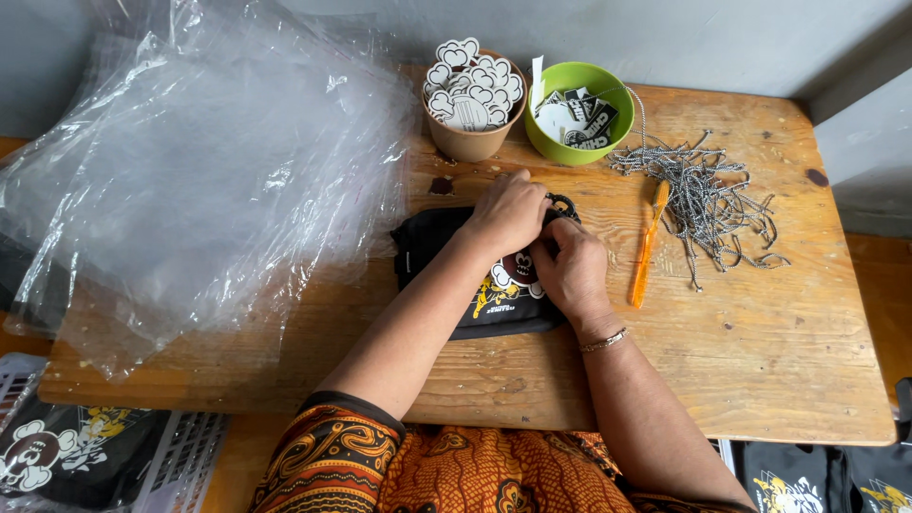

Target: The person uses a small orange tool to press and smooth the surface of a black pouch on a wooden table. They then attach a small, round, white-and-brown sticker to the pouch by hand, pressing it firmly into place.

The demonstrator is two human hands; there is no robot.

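A black pouch bag (pixel 446 275) with a cartoon print lies in the middle of the wooden table (pixel 760 351). Both hands rest on its far right end. My left hand (pixel 508 211) is curled over the top edge of the bag, fingers closed on it. My right hand (pixel 570 264), with a thin bracelet at the wrist, pinches something small at the same spot; the hands hide what it is. A dark ring or tag (pixel 564 204) peeks out just beyond the fingers.
A heap of clear plastic sleeves (pixel 190 171) covers the table's left. At the back stand a brown cup of cut-out tags (pixel 472 95) and a green bowl of printed tags (pixel 578 112). Ball chains (pixel 703 195) and an orange tool (pixel 648 245) lie right. More bags sit below (pixel 76 446).
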